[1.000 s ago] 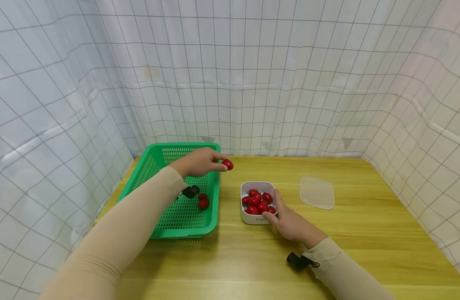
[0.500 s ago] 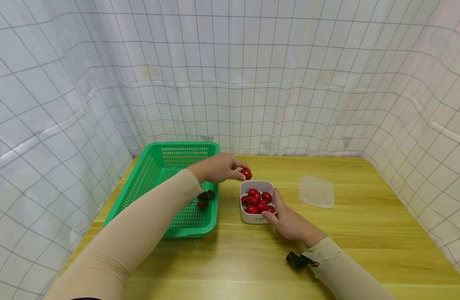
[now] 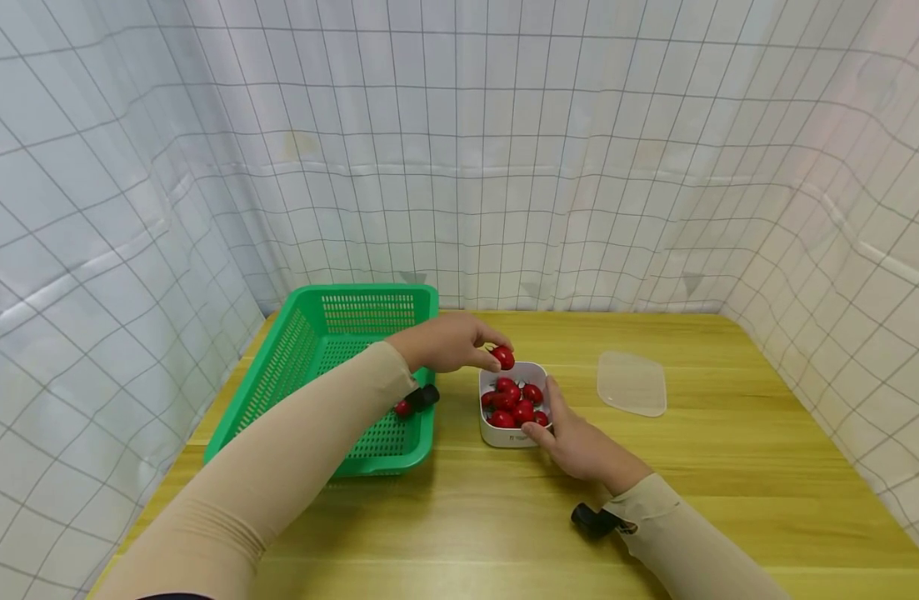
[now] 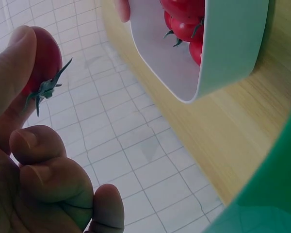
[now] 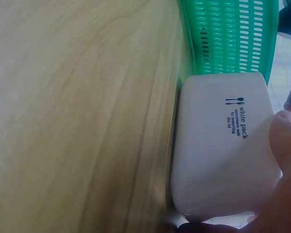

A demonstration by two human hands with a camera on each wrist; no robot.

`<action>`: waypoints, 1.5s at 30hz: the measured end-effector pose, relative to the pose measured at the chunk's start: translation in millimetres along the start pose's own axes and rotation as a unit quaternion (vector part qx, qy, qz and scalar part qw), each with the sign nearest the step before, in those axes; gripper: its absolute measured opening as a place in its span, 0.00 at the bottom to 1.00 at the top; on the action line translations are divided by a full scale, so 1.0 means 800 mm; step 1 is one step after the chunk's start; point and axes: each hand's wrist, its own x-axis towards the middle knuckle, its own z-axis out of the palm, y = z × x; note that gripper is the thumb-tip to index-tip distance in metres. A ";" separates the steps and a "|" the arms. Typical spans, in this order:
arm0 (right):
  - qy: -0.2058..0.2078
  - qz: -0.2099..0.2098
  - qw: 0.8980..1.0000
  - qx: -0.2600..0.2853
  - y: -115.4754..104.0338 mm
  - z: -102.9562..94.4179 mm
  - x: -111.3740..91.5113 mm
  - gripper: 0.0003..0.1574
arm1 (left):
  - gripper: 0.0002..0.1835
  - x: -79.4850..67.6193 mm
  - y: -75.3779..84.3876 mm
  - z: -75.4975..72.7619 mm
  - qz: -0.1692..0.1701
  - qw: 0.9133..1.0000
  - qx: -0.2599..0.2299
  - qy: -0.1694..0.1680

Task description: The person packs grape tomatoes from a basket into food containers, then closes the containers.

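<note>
Between thumb and forefinger, my left hand [image 3: 453,341] pinches a cherry tomato [image 3: 502,358] over the back edge of a white plastic container [image 3: 513,438]. In the left wrist view this tomato [image 4: 44,57] shows its green stem cap, and the other fingers are curled under it. Several more cherry tomatoes [image 3: 506,402] lie inside the container. My right hand [image 3: 581,442] holds the container at its front right corner, thumb at the front rim and fingers along the right side. The right wrist view shows the thumb [image 5: 284,131] against the container's printed wall [image 5: 218,145].
A green slotted basket [image 3: 417,460] stands left of the container, partly under my left forearm. A red tomato [image 3: 403,409] shows inside it beside the black wrist camera [image 3: 426,397]. A translucent lid [image 3: 631,384] lies right on the wooden table [image 3: 729,467]. Gridded curtains surround the table.
My left hand has carried the tomato right and slightly nearer, from beside the basket's rim to over the container's back edge. The right hand and container have stayed in place.
</note>
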 end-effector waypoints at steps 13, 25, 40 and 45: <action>0.000 0.001 1.000 0.004 0.002 0.001 0.002 0.64 | 0.22 0.001 0.008 -0.001 -0.014 1.000 0.022 -0.006; -0.001 0.003 1.000 -0.007 0.002 0.000 0.001 0.65 | 0.23 0.007 0.006 0.000 -0.021 1.000 0.021 -0.008; 0.000 0.005 1.000 -0.006 0.001 0.000 0.000 0.64 | 0.24 0.006 0.006 -0.001 -0.012 1.000 0.021 -0.011; 0.003 0.006 1.000 -0.004 0.001 0.001 0.001 0.65 | 0.25 0.002 0.005 -0.003 -0.011 1.000 0.007 -0.012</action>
